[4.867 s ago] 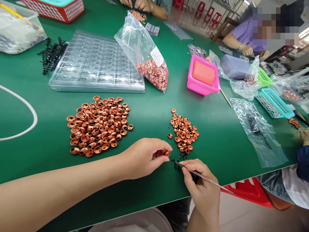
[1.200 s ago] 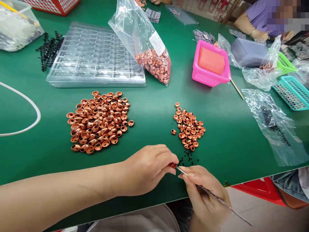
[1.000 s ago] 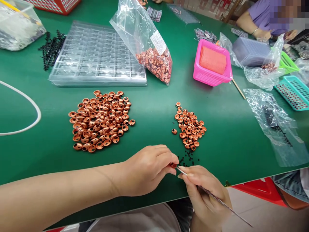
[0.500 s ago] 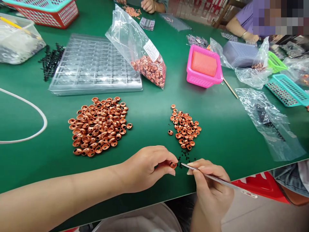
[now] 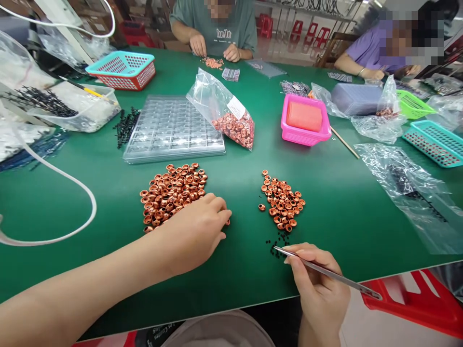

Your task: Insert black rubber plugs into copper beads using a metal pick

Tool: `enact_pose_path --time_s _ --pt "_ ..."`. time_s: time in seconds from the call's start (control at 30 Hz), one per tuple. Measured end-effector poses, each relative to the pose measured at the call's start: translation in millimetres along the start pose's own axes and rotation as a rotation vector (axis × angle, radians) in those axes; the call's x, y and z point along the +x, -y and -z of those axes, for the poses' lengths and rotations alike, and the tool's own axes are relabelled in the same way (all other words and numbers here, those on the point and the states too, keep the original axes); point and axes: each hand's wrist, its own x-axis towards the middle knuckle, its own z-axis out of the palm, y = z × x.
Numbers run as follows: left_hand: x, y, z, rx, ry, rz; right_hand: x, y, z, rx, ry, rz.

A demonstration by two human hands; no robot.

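My left hand (image 5: 202,231) is at the right edge of a large pile of small copper-coloured cups (image 5: 173,190) with holes in them. Its fingers are curled together, and one copper cup (image 5: 227,222) peeks out at the fingertips, mostly hidden. My right hand (image 5: 320,279) grips metal tweezers (image 5: 325,272) pointing left. Their tips touch or hover just over scattered tiny black pieces (image 5: 282,238); whether they pinch one I cannot tell. Above these pieces lies a smaller pile of copper cups (image 5: 284,202), with one cup (image 5: 262,207) apart at its left.
Behind the large pile are stacked clear plastic trays (image 5: 177,130) and a bag of copper cups (image 5: 235,127). A pink basket (image 5: 304,137) stands farther right, near a wooden stick (image 5: 345,142) and a flat plastic bag (image 5: 408,193). A white cable (image 5: 90,193) curves at left. Two people sit across the table.
My left hand has moved left, from beside the tweezers to the large pile. My right hand stays nearly in place with the tweezers by the black pieces. The view has tilted up and left.
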Motion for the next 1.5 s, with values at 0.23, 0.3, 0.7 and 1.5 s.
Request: enact_pose_path --time_s 0.23,0.3,0.7,1.5 --pt "33.2 -17.1 0.4 -0.105 -0.125 -0.06 1.4 -0.3 0.1 -0.041 0.025 0.016" --pt "51.9 -23.0 -9.6 -0.153 -0.157 -0.088 1.5 -0.1 0.7 -0.045 0.037 0.023" --pt "64.4 -29.7 -30.2 -0.249 -0.073 -0.071 0.0 -0.5 0.7 0.023 -0.03 -0.015" --pt "9.6 -28.2 -39.4 -0.516 -0.065 -0.156 4.5 2.8 -6.2 -0.006 -0.175 0.061"
